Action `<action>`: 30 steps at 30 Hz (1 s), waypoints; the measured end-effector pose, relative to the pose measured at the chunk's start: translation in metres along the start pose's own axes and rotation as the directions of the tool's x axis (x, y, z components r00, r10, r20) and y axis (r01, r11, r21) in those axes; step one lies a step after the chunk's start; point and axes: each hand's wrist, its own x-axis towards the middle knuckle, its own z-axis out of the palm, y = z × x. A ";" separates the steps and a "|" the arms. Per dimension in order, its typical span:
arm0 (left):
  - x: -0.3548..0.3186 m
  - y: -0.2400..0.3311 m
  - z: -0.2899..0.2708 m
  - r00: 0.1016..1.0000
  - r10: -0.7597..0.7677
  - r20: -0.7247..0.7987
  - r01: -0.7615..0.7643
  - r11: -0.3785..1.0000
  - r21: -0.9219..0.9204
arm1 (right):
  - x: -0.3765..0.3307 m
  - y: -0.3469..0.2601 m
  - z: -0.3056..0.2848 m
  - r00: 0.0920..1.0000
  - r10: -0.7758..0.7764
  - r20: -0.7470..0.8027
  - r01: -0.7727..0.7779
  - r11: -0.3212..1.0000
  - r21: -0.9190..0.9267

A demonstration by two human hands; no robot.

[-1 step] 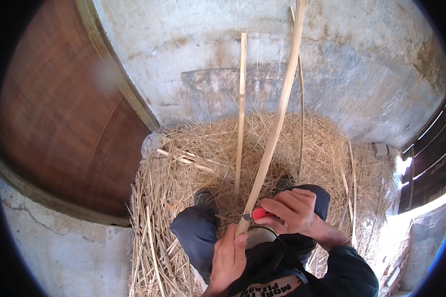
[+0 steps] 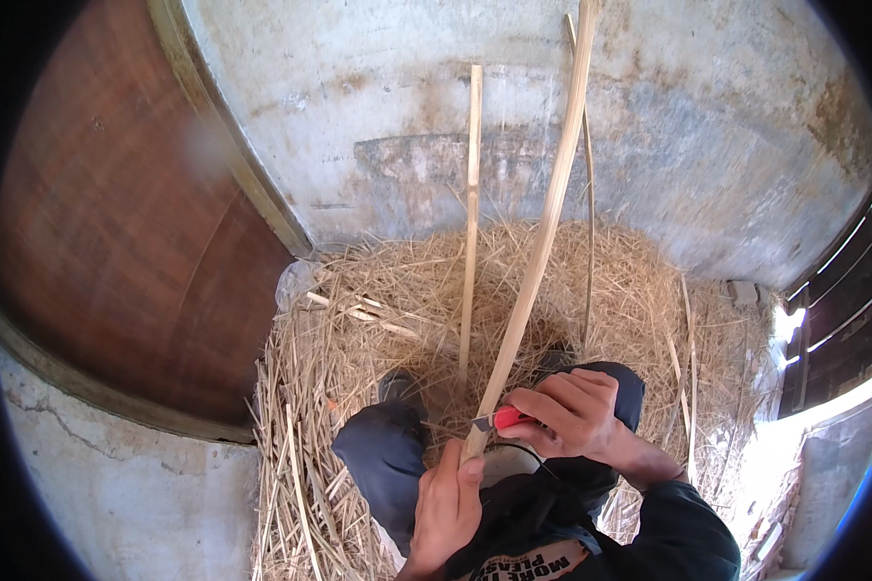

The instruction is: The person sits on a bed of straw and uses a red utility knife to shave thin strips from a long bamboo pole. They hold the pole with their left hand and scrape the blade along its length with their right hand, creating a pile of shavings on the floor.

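Observation:
A long pale bamboo strip (image 2: 538,257) slants up from my lap toward the wall and runs out of the top of the view. Its near end is gripped by my left hand (image 2: 449,501), thumb and fingers closed round it. My right hand (image 2: 570,414) is wrapped around a red-handled knife (image 2: 507,417). The short blade lies across the strip, just above my left thumb. Most of the knife handle is hidden inside my right fist.
Two thinner sticks, a left stick (image 2: 472,184) and a right stick (image 2: 589,184), lean upright at the concrete wall (image 2: 378,107). Shavings (image 2: 610,271) cover the floor around my knees. A brown wooden panel (image 2: 126,232) stands left; dark slats (image 2: 838,300) are at right.

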 end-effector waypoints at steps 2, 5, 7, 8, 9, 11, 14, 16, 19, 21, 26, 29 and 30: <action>-0.001 -0.001 0.000 1.000 -0.002 0.004 0.002 1.000 0.009 | -0.002 0.001 0.000 1.000 0.011 0.007 -0.011 1.000 -0.003; -0.003 0.001 0.000 1.000 -0.017 0.003 0.017 1.000 0.009 | -0.002 0.001 -0.001 1.000 0.002 0.021 -0.002 1.000 -0.003; -0.004 0.001 0.000 1.000 -0.023 0.005 0.023 1.000 0.002 | 0.000 0.002 -0.002 1.000 0.004 0.000 -0.004 1.000 -0.009; -0.005 -0.001 0.001 1.000 -0.022 0.003 0.022 1.000 0.019 | 0.002 0.002 -0.003 1.000 0.005 -0.010 -0.005 1.000 -0.011; -0.007 -0.005 0.002 1.000 -0.021 0.001 0.021 0.999 0.035 | 0.002 0.004 -0.003 1.000 0.009 -0.014 -0.009 1.000 -0.010; -0.009 -0.009 0.003 1.000 -0.004 -0.007 0.004 0.999 0.044 | 0.001 0.008 -0.002 1.000 0.018 -0.024 -0.018 1.000 -0.009; -0.011 -0.008 0.003 1.000 -0.009 -0.011 0.010 0.998 0.059 | 0.004 0.011 -0.006 0.999 0.031 -0.009 -0.031 0.999 -0.014; -0.016 -0.001 0.001 0.996 -0.089 0.006 0.088 0.989 0.120 | 0.003 0.023 -0.007 0.992 0.124 -0.037 -0.125 0.992 -0.022; -0.028 -0.010 0.008 0.992 -0.122 0.024 0.116 0.978 0.175 | 0.011 0.047 -0.008 0.969 0.191 -0.158 -0.193 0.981 0.000; -0.038 -0.009 0.005 0.972 -0.220 0.079 0.209 0.970 0.123 | 0.025 0.085 -0.012 0.866 0.371 -0.336 -0.396 0.918 -0.007; -0.063 -0.038 0.002 0.951 -0.262 0.164 0.258 0.965 0.048 | 0.028 0.160 -0.028 0.686 0.640 -0.346 -0.595 0.767 0.239; -0.062 -0.078 0.005 0.904 -0.331 0.272 0.360 0.931 -0.063 | 0.026 0.129 -0.027 0.718 0.674 -0.175 -0.602 0.727 0.330; -0.057 -0.097 0.001 0.885 -0.321 0.336 0.384 0.912 -0.141 | 0.025 0.117 -0.025 0.728 0.674 -0.127 -0.599 0.715 0.361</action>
